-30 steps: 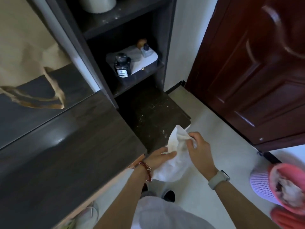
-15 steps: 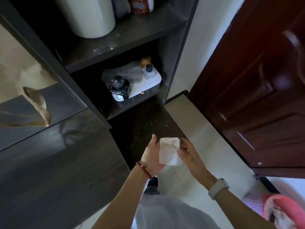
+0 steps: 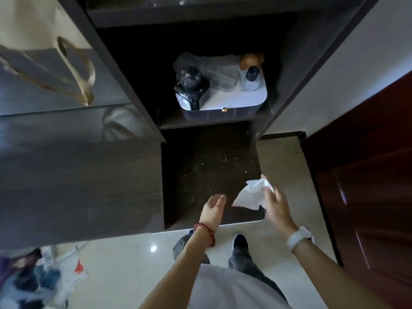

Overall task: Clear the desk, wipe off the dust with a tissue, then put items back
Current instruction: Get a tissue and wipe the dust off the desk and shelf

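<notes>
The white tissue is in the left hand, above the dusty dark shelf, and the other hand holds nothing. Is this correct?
Not quite. In the head view the right hand holds the tissue above the dusty shelf; the left hand holds nothing.

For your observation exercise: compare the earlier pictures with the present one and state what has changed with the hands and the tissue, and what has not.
The left hand has let go of the tissue and hangs open beside it. The right hand alone now holds it, bunched, over the dusty lower surface. The ink bottle and white box on the shelf stayed put; the dust is unwiped.
</notes>
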The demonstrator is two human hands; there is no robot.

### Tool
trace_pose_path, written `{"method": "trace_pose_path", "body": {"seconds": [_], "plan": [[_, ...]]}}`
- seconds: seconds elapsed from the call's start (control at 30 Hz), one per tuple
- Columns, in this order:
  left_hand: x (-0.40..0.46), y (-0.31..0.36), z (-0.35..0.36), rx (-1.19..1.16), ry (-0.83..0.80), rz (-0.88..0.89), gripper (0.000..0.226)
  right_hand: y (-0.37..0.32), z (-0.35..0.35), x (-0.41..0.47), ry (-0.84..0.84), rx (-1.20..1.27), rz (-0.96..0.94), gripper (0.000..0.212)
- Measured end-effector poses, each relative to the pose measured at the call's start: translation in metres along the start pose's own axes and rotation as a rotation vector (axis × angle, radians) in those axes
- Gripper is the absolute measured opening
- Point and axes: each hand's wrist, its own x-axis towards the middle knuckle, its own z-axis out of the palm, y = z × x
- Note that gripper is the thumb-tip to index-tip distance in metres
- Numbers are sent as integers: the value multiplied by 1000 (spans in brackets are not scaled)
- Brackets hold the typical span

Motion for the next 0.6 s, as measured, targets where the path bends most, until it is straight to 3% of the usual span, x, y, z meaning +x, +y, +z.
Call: {"method": "trace_pose_path", "body": {"seconds": [0.07,0.13,0.2,0.3,0.37,0.43,0.5,0.6], "plan": [[6,-32,6,94,191,21,26,11,-10,17,-90,-147,-167,37],[9,-68,12,46,326,-69,27,26,-15,33,-126,-354,-368,39],[13,-101,13,-75,428,-147,30,43,-13,48,-181,-591,-508,45],[25,-135,4,-340,567,-238,46,83,-2,55,-535,-909,-546,53],[35,-146,-6,-552,655,-237,60,107,8,52,-628,-1017,-587,67],[47,-146,-14,-697,685,-172,63,123,19,49,-530,-936,-619,69],[58,-138,-17,-750,680,-88,61,129,34,50,-333,-828,-634,51],[73,-134,-12,-779,734,-2,59,131,62,61,-123,-870,-628,47]]}}
